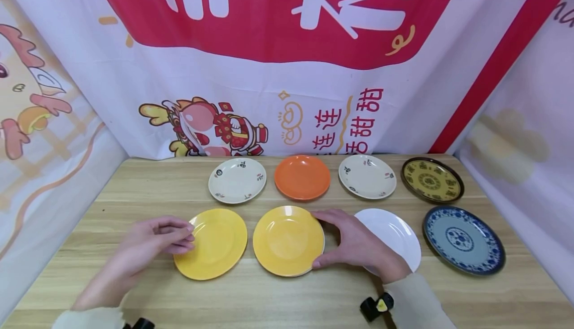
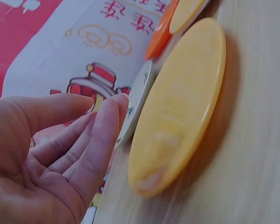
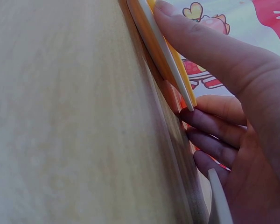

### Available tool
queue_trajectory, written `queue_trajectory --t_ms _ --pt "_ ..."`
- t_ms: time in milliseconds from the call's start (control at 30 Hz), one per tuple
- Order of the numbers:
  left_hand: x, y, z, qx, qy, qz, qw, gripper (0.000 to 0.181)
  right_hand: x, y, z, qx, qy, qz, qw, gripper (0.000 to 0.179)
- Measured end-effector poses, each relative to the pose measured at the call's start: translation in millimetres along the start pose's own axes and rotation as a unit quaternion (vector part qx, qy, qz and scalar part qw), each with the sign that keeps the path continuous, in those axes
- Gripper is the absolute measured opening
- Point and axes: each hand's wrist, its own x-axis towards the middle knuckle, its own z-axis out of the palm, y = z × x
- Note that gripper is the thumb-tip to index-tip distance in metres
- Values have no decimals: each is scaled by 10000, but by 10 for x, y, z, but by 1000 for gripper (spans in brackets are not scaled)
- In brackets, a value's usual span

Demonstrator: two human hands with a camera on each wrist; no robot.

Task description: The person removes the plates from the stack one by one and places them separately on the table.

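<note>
My right hand point(image 1: 354, 239) spans the right side of a round yellow plate point(image 1: 287, 242), thumb at its near rim and fingers at its far rim. In the right wrist view a white rim point(image 3: 179, 77) runs along beneath the yellow one. To the left, a second yellow plate point(image 1: 219, 244) lies on the wooden table. My left hand point(image 1: 166, 237) hovers at that plate's left edge, thumb and fingers loosely bent with nothing between them. The left wrist view shows this hand point(image 2: 60, 154) apart from the yellow plate point(image 2: 182, 107). A white plate point(image 1: 399, 234) lies partly hidden behind my right forearm.
Along the back lie a patterned white plate point(image 1: 237, 182), an orange plate point(image 1: 302, 178), another patterned white plate point(image 1: 367, 177) and a brown-rimmed plate point(image 1: 432, 179). A blue patterned plate point(image 1: 464, 239) is at the right. Printed cloth point(image 1: 278, 84) hangs behind the table.
</note>
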Motion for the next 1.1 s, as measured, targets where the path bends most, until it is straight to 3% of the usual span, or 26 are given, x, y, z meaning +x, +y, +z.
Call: queue_trajectory --t_ms 300,567,767,1100 --pt "129 184 462 66 -509 4 9987 34 1 7 7 -133 59 -50 9999 108" --pt "239 204 781 -11 -856 286 9959 35 -2 9 4 -122 57 -49 9999 109" --pt "290 182 903 -270 -983 299 9943 35 0 19 8 -75 44 -49 10000 109" --pt "330 170 980 -200 -1098 114 9937 34 2 28 5 -71 58 -81 9999 108"
